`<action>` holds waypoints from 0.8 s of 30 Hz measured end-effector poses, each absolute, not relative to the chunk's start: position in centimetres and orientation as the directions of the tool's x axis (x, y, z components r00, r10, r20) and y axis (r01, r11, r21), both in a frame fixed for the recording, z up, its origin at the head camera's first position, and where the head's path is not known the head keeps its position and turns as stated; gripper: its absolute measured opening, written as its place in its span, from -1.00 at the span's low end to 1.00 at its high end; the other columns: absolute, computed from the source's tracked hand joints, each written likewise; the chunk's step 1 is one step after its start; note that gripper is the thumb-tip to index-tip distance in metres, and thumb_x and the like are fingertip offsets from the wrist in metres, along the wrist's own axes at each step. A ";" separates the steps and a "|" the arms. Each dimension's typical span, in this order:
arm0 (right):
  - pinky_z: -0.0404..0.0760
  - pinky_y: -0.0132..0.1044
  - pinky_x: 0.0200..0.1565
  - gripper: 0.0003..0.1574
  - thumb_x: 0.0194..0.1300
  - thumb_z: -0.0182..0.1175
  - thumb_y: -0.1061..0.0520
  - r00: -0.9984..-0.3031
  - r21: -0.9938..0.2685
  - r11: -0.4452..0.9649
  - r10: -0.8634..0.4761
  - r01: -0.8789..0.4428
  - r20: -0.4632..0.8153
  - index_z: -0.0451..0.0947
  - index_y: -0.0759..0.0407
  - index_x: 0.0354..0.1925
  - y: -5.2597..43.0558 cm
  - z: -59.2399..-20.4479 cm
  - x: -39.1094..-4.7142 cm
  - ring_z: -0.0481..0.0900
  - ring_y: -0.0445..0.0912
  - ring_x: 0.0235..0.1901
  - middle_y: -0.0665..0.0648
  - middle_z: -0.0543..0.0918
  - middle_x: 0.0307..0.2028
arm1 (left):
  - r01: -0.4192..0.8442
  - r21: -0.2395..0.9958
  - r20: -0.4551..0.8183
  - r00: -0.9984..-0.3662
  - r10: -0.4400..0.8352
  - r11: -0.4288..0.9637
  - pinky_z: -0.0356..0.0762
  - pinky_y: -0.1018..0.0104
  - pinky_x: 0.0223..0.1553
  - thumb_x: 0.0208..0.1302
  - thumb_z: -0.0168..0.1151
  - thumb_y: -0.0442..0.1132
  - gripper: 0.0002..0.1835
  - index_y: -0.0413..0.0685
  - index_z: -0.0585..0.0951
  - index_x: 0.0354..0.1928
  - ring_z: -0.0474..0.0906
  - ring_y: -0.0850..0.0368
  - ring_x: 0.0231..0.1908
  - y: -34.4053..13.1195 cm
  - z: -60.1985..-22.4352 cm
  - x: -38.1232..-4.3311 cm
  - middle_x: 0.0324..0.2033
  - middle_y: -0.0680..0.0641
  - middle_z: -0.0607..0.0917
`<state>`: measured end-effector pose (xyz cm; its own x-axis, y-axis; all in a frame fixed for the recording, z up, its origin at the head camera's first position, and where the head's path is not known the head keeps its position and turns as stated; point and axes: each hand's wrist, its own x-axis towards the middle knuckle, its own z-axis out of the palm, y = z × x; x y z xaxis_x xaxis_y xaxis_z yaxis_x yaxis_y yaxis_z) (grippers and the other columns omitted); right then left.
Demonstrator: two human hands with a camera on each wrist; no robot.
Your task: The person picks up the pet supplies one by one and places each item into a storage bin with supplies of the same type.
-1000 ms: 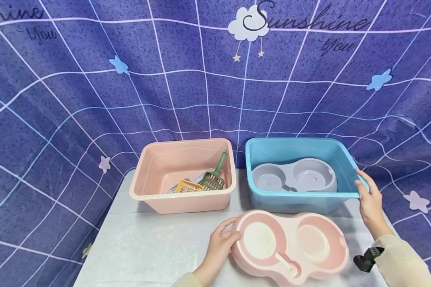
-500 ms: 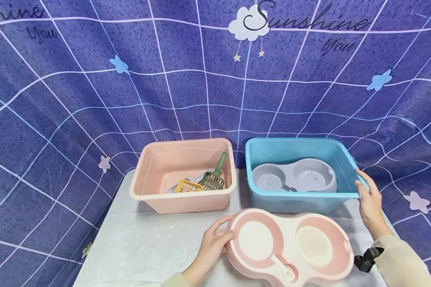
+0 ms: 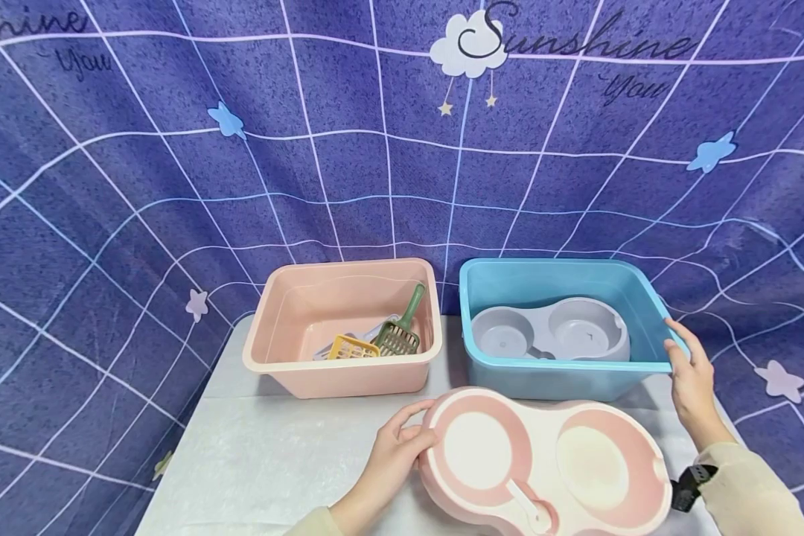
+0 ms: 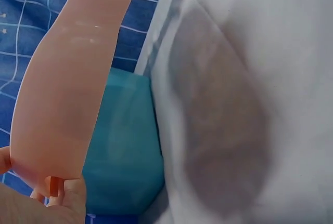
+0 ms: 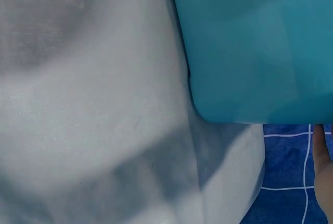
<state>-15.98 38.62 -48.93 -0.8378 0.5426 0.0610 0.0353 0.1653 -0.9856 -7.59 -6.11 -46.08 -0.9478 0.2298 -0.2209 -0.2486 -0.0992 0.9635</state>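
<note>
My left hand [image 3: 394,455] grips the left end of a pink double pet bowl [image 3: 541,447]. The left wrist view shows the bowl's side [image 4: 67,89] raised off the table, its shadow lying on the cloth. A small white spoon [image 3: 528,506] rests in the bowl's front notch. At the right, my right hand [image 3: 694,383] holds the right rim of a blue bin [image 3: 543,380]. Inside that bin sits a grey double pet bowl [image 3: 543,327]. Only part of my right hand [image 5: 323,177] appears in the right wrist view, against the bin's side.
A pink bin [image 3: 342,380] stands to the left of the blue one. It contains a green litter scoop [image 3: 402,331], a yellow scoop [image 3: 353,348] and a greyish one partly hidden beneath. White cloth covers the table [image 3: 254,461]; a blue patterned curtain [image 3: 348,164] hangs behind.
The pink double bowl has risen toward the camera, its left end shifting slightly left with my left hand and its right end moving right. My right hand keeps its place on the blue bin's rim.
</note>
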 end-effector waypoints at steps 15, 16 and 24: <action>0.38 -0.66 -0.19 -0.47 0.50 -0.03 0.10 -0.843 -0.983 0.184 0.531 0.008 0.093 0.44 -0.17 0.37 38.5 -48.9 -16.0 0.39 -0.29 -0.06 -0.17 0.44 0.16 | -0.267 0.958 -0.242 -0.948 0.207 -0.103 0.56 0.45 -0.41 0.21 0.25 -0.32 -0.38 -0.10 0.44 0.35 0.59 0.24 -0.45 -6.8 -42.6 -8.9 -0.24 -0.13 0.76; 0.38 -0.66 -0.19 -0.47 0.50 -0.03 0.11 -0.843 -0.984 0.179 0.530 0.003 0.094 0.44 -0.16 0.36 38.5 -48.9 -16.0 0.38 -0.29 -0.06 -0.17 0.44 0.16 | -0.266 0.958 -0.240 -0.949 0.206 -0.110 0.58 0.43 -0.39 0.21 0.24 -0.32 -0.38 -0.10 0.43 0.36 0.61 0.23 -0.44 -6.8 -42.4 -9.1 -0.23 -0.13 0.76; 0.37 -0.66 -0.16 -0.48 0.49 -0.02 0.13 -0.840 -0.990 0.138 0.533 -0.025 0.095 0.47 -0.15 0.34 38.7 -49.1 -16.1 0.40 -0.31 -0.10 -0.19 0.46 0.14 | -0.254 0.960 -0.228 -0.955 0.189 -0.122 0.60 0.40 -0.33 0.18 0.23 -0.34 -0.38 -0.06 0.45 0.35 0.60 0.23 -0.42 -6.9 -40.7 -10.2 -0.34 -0.07 0.73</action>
